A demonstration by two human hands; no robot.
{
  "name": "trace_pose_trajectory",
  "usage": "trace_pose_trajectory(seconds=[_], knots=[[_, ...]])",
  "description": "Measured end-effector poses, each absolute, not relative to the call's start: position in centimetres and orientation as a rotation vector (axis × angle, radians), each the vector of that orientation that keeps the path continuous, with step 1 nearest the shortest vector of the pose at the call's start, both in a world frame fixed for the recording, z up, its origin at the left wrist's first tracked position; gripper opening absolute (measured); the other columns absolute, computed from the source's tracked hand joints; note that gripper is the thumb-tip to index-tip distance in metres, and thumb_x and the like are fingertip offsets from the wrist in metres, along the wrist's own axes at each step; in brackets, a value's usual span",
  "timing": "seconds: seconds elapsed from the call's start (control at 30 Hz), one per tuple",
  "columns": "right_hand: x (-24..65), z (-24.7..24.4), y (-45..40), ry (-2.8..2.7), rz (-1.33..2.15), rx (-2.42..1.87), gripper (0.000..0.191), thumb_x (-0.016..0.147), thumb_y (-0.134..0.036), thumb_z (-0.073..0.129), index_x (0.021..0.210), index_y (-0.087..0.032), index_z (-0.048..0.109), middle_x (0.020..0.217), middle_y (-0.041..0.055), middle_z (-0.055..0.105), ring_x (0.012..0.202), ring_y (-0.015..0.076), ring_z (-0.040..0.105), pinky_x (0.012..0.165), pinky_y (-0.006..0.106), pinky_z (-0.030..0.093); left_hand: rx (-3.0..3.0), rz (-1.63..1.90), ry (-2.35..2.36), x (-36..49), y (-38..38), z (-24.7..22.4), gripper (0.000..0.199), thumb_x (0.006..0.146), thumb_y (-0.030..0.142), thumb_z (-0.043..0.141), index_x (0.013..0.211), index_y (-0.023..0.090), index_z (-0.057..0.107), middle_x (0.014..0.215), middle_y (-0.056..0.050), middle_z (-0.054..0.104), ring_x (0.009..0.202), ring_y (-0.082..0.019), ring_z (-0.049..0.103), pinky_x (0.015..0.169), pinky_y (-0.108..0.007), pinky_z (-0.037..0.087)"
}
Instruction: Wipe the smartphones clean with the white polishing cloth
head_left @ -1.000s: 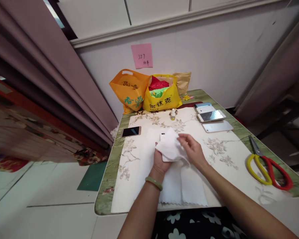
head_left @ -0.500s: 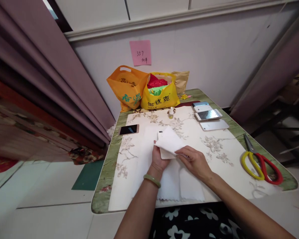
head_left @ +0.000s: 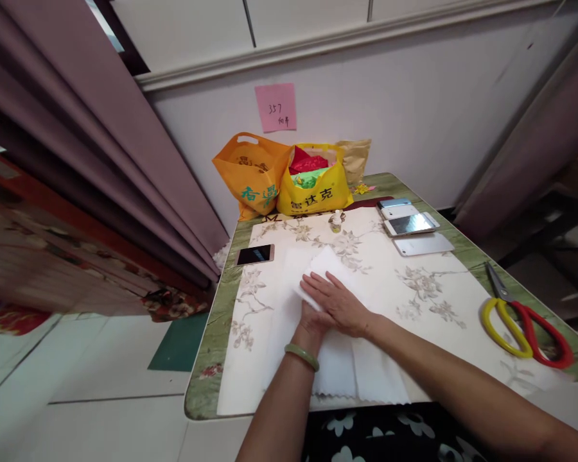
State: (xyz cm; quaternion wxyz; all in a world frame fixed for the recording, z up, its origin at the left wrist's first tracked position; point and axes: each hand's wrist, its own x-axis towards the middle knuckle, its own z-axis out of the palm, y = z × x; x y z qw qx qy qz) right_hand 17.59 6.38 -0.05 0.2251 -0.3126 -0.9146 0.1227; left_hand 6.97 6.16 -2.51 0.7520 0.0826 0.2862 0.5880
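Observation:
A white cloth covers what my left hand carries from below. That is the white smartphone seen half a second ago, now hidden under the cloth and my right hand. My right hand lies flat over the cloth with its fingers stretched out, pressing on it. Most of my left fingers are out of sight beneath. More white cloth with a zigzag edge is spread on the table below my hands.
A phone lies at the left and several others at the right. Scissors with yellow and red handles rest near the right edge. A small bottle stands before the orange bag and yellow bag.
My right hand has let go of the cloth's edge and moved left, flat onto the cloth. The phone's camera corner, visible before, is now covered. The view has shifted slightly.

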Motion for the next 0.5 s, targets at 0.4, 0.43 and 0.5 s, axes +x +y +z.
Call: trace_pose_trajectory(seconds=[0.4, 0.43, 0.5], knots=[[18.7, -0.8, 10.1, -2.339, 0.164, -1.386, 0.076, 0.096, -0.057, 0.026, 0.153, -0.012, 0.004, 0.157, 0.0149, 0.012, 0.145, 0.0274, 0.010, 0.114, 0.054, 0.014, 0.133, 1.109, 0.482, 7.4, 6.4, -0.4, 0.044, 0.084, 0.044, 0.056, 0.119, 0.018, 0.062, 0.124, -0.008, 0.064, 0.121, -0.027, 0.055, 0.103, -0.043, 0.043], [19.0, -0.9, 9.3, -2.355, 0.140, -1.356, 0.079, 0.095, -0.059, 0.027, 0.152, -0.011, 0.002, 0.157, 0.0159, 0.011, 0.145, 0.0285, 0.010, 0.114, 0.056, 0.012, 0.135, 1.125, 0.494, 7.4, 6.3, -0.6, 0.044, 0.083, 0.045, 0.057, 0.117, 0.018, 0.063, 0.123, -0.008, 0.065, 0.121, -0.027, 0.055, 0.103, -0.042, 0.042], [19.5, -0.9, 7.2, -2.453, 0.102, -1.202, 0.085, 0.092, -0.063, 0.031, 0.152, -0.011, 0.001, 0.157, 0.0170, 0.011, 0.145, 0.0303, 0.010, 0.114, 0.058, 0.007, 0.158, 1.175, 0.571, 7.3, 6.2, -1.1, 0.042, 0.082, 0.046, 0.058, 0.111, 0.017, 0.065, 0.118, -0.009, 0.067, 0.120, -0.026, 0.056, 0.104, -0.040, 0.043]])
